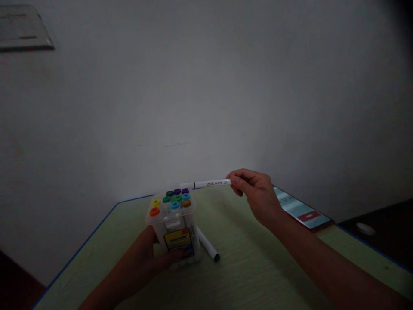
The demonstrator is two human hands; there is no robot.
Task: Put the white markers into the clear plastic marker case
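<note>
My left hand (151, 254) is wrapped round a clear plastic box (172, 230) with a yellow and black label. Several markers (176, 204) stand upright in the box, showing coloured ends in orange, yellow, green, blue, purple and brown. Between the thumb and fingers of my right hand (253, 189) is the right end of a white marker (209, 184), held level above the table and just behind and above the box. Another white marker (209, 245) with a dark end lies on the table at the box's right side; its far end is hidden behind the box.
The pale green table (245, 267) has a blue edge and stands against a grey wall (206, 86). A phone (300, 209) with a lit screen lies at the right edge, beyond my right forearm. A pale panel (24, 28) is on the wall, upper left.
</note>
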